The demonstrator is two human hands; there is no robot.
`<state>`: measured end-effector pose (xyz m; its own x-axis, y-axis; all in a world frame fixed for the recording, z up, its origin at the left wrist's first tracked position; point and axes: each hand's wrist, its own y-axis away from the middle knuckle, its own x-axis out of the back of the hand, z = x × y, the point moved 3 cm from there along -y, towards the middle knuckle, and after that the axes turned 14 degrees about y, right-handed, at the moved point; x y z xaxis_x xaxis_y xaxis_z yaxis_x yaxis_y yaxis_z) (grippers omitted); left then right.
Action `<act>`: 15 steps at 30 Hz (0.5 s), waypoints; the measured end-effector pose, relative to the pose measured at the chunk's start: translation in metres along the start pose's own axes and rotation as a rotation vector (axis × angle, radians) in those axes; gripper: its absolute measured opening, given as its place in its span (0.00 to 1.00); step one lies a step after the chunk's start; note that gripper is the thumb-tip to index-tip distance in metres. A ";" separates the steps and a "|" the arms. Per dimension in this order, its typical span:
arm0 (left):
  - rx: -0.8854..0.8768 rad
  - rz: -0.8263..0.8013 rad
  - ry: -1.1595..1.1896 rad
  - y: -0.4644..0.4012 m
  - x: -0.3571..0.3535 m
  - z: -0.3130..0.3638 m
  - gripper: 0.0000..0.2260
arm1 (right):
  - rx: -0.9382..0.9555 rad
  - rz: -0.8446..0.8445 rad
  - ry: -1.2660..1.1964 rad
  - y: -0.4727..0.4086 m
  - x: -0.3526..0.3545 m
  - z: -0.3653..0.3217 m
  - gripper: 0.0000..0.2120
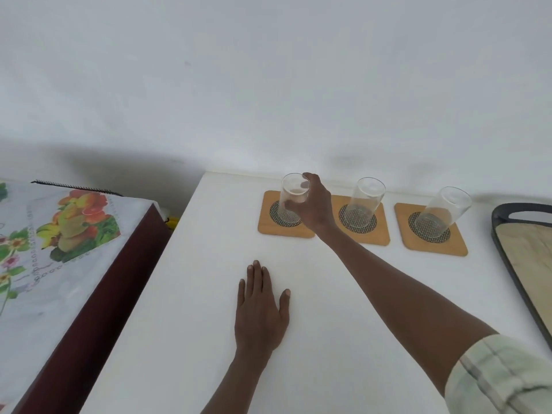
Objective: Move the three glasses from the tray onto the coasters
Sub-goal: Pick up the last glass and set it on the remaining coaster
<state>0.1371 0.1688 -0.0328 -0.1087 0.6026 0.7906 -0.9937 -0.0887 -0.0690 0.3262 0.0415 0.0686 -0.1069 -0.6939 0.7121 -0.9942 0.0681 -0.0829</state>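
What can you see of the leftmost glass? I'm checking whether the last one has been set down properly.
The leftmost glass is a clear, straight-sided tumbler, empty and upright. Its base is over the round mesh centre of the leftmost wooden coaster, at the far left of the row of three. The right hand wraps its side, with fingers showing through the glass. Whether the base is fully resting on the coaster cannot be told.

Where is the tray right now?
In the head view the tray lies at the far right edge of the white table, partly cut off, just right of the rightmost coaster; no glass shows on its visible part.
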 end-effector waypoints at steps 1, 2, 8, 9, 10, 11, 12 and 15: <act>0.001 -0.002 0.001 0.000 0.000 0.000 0.32 | -0.001 -0.011 0.008 -0.002 -0.004 0.000 0.42; 0.002 -0.003 0.000 -0.001 0.000 0.000 0.32 | -0.001 -0.021 0.017 -0.004 -0.007 0.001 0.42; 0.003 -0.001 -0.006 -0.001 -0.001 -0.001 0.32 | -0.014 -0.051 0.036 -0.016 -0.021 0.003 0.42; 0.002 -0.001 -0.006 -0.001 -0.001 -0.001 0.32 | -0.010 -0.052 0.043 -0.018 -0.022 0.002 0.42; 0.001 0.001 -0.008 -0.001 -0.001 -0.001 0.32 | -0.006 -0.052 0.051 -0.019 -0.023 0.002 0.42; 0.001 0.003 -0.009 -0.002 -0.001 -0.001 0.32 | -0.003 -0.053 0.058 -0.020 -0.023 0.002 0.43; 0.001 0.004 -0.009 -0.002 -0.001 -0.001 0.32 | -0.002 -0.055 0.062 -0.021 -0.023 0.003 0.43; 0.000 0.002 -0.009 -0.001 -0.001 -0.001 0.32 | -0.002 -0.072 0.069 -0.022 -0.023 0.004 0.43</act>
<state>0.1387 0.1691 -0.0341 -0.1107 0.5951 0.7960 -0.9934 -0.0904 -0.0706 0.3508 0.0534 0.0509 -0.0354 -0.6456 0.7629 -0.9994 0.0210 -0.0285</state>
